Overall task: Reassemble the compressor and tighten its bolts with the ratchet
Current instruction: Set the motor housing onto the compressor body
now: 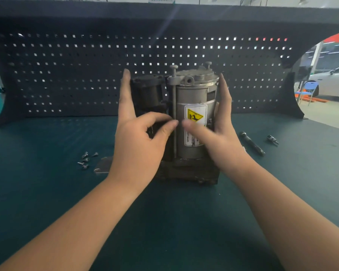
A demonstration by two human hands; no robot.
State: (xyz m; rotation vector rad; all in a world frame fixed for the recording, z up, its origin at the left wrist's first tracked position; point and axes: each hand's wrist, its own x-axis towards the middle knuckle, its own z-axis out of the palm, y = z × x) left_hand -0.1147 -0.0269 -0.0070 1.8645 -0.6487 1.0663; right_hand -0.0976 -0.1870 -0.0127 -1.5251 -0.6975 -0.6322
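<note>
Compressor [192, 114] upright, both hands' fingers [125, 90] spread flat against it; loose bolts [85, 160] left, ratchet [251, 142] right.

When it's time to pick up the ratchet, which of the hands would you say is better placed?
Probably the right hand: the ratchet lies on the mat just to its right, while the left hand sits on the far side of the compressor.

Mat [47, 192] in front is open. Left approach blocked by loose bolts [85, 160] and a plate [104, 166]; ratchet [251, 142] and a bit [272, 139] lie right. Pegboard [67, 75] closes the rear.
</note>
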